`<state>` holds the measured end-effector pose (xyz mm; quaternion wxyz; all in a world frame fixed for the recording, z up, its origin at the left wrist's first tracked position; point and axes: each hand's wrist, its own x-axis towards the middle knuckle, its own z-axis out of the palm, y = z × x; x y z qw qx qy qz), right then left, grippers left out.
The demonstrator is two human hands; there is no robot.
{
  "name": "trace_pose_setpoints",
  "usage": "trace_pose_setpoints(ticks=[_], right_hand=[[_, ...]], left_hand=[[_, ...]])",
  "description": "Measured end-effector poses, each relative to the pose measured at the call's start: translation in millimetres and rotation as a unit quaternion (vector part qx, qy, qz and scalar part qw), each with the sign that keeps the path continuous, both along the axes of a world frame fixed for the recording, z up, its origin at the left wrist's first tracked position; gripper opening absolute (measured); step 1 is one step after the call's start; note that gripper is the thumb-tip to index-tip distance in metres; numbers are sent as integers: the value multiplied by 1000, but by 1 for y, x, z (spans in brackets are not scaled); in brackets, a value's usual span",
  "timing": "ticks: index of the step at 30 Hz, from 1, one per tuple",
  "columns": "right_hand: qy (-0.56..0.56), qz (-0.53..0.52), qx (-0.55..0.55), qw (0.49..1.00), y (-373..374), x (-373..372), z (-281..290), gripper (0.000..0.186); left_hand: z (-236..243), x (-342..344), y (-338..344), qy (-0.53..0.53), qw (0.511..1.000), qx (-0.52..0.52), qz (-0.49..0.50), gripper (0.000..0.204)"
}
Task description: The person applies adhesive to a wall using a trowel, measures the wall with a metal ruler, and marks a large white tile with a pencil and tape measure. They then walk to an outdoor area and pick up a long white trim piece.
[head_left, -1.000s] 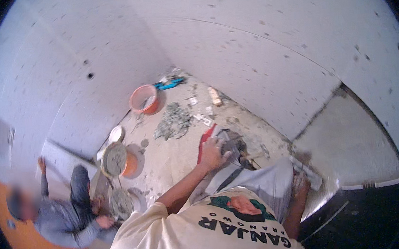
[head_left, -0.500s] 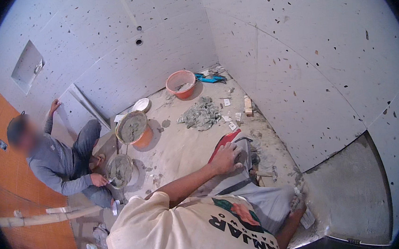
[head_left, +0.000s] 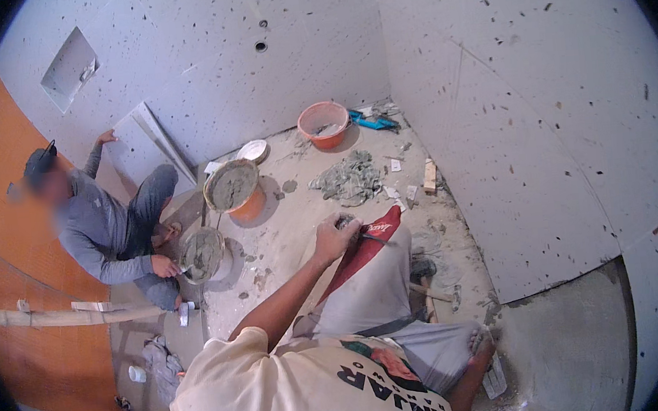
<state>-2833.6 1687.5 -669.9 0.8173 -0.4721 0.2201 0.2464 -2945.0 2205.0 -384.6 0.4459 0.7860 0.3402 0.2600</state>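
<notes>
My left hand point(head_left: 336, 238) is raised above my knee, with its fingers curled inward and grey, mortar-like smears on the fingertips. What it holds, if anything, is hidden. Beneath it are my pale grey trousers point(head_left: 375, 284) with a red side panel. Low on the right, my right hand point(head_left: 479, 342) is closed and partly hidden by the trouser leg. A pale, flat trowel point(head_left: 495, 377) sticks out below that hand; its handle does not show. Between my leg and the right wall, a wooden-handled tool point(head_left: 432, 292) lies on the dirty floor.
A co-worker point(head_left: 103, 217) squats at left, one hand on a leaning pale panel point(head_left: 138, 148), the other at a mortar bucket point(head_left: 206, 254). Another mortar bucket point(head_left: 247, 206), an orange basin point(head_left: 325, 131), a crumpled cloth point(head_left: 348, 179) and a wood block point(head_left: 429, 175) stand or lie ahead. Speckled walls meet behind.
My left hand has lifted off my knee and shifted left, its fingers now curled. The right hand and trowel have moved slightly nearer to me. My view has shifted a little.
</notes>
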Motion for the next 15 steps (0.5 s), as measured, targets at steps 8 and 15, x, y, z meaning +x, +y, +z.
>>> trace_pose_setpoints(ticks=[8,15], right_hand=[[5,-97,-180,979,75,9,10,40],[-39,-108,-180,977,99,9,-15,40]], left_hand=[[-123,-15,110,152,966,-207,18,40],[-196,10,192,288,955,-63,-11,47]])
